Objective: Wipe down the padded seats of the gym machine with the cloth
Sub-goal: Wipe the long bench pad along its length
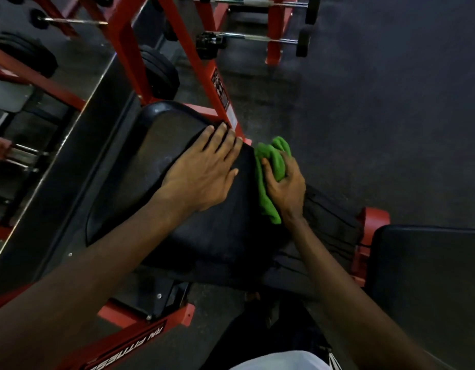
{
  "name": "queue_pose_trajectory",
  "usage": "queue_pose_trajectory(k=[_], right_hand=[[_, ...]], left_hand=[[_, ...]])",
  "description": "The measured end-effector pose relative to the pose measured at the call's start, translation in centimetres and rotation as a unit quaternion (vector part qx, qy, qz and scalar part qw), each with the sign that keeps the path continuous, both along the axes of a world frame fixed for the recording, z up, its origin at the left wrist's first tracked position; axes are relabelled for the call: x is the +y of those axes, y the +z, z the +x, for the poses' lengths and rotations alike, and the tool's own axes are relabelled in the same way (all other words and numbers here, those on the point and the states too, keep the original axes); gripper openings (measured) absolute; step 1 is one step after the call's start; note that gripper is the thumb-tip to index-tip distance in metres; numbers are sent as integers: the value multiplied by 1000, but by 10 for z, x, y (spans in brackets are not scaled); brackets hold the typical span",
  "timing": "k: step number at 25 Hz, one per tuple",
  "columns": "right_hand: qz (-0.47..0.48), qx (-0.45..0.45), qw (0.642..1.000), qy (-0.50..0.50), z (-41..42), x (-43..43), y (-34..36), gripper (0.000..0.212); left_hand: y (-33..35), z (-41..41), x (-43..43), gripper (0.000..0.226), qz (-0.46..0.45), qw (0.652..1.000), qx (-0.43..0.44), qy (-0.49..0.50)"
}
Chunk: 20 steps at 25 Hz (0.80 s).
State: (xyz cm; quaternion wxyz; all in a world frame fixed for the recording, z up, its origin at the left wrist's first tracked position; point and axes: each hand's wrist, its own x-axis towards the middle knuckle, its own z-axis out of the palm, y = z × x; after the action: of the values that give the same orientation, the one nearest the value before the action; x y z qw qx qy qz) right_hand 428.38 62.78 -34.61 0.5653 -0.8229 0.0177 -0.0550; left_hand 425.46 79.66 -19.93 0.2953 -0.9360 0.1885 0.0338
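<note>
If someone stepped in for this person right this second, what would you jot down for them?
Left grip: bare hand, flat, fingers straight, resting on the black seat pad.
Right grip: holds the bunched green cloth at that pad's right edge.
Done: cannot tell how much is wiped.
Left: finish this pad, then the second pad on the right, which neither hand touches.

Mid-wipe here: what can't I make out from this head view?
Head view:
- Seat pad surface under the left hand: palm covers it.
- Green cloth: partly bunched inside the right hand.
- Second pad: cut by right edge.
- Frame label: too blurred to read.
</note>
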Motion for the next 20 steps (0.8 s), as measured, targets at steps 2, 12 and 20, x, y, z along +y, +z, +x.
queue_pose_trajectory(k=[2, 12, 20], right_hand=[[13, 65, 995, -74, -16, -31, -32, 61], [-57, 8, 994, 98, -157, -20, -19, 61], [-30, 155, 984, -83, -98, -58, -72, 68]], left_hand=[[-1, -1, 0, 67, 3, 1000, -1, 2], [-1, 0, -3, 67, -13, 999, 8, 30], [-24, 2, -27, 67, -10, 1000, 26, 4]])
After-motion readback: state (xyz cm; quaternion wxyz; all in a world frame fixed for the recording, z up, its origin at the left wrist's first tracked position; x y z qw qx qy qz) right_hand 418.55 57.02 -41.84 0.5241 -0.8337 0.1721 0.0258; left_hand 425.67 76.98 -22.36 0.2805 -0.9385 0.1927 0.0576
